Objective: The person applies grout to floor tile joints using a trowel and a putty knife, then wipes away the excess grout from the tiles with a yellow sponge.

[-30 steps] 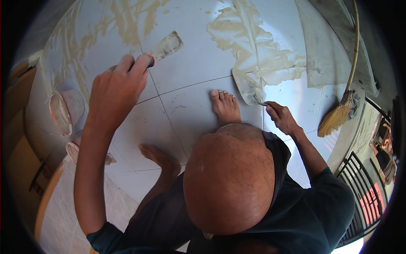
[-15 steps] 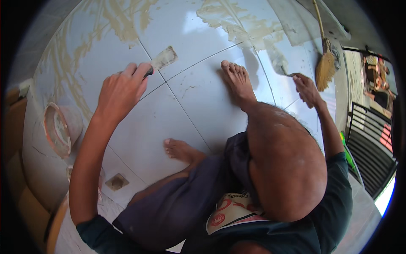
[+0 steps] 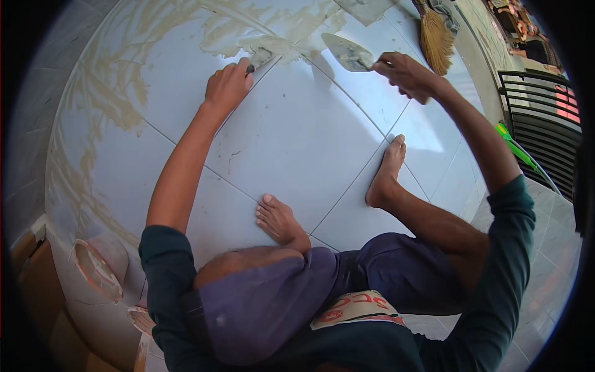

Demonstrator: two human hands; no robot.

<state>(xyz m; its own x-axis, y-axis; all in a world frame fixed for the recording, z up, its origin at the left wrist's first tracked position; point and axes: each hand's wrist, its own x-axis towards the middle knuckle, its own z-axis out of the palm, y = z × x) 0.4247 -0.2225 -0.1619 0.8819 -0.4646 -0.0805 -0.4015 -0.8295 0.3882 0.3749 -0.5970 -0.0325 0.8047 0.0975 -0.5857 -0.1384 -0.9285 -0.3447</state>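
My left hand is closed around the dark handle of a putty knife. Its flat blade lies at the edge of a beige, paste-like smear on the pale floor tiles, near a tile joint. To the right, my right hand grips the handle of a pointed trowel, whose broad blade carries grey-beige residue and points left towards the putty knife. The two blades are apart. Whether the trowel touches the floor, I cannot tell.
A paste-stained bucket stands at the lower left, with another stained container partly hidden by my left arm. A straw broom lies at the upper right. Black metal bars and a green object are at the right.
Both hands have reached farther forward, the putty knife moving right onto the smear. The trowel has come leftward and its blade now shows fully. My right knee has swung out to the right.
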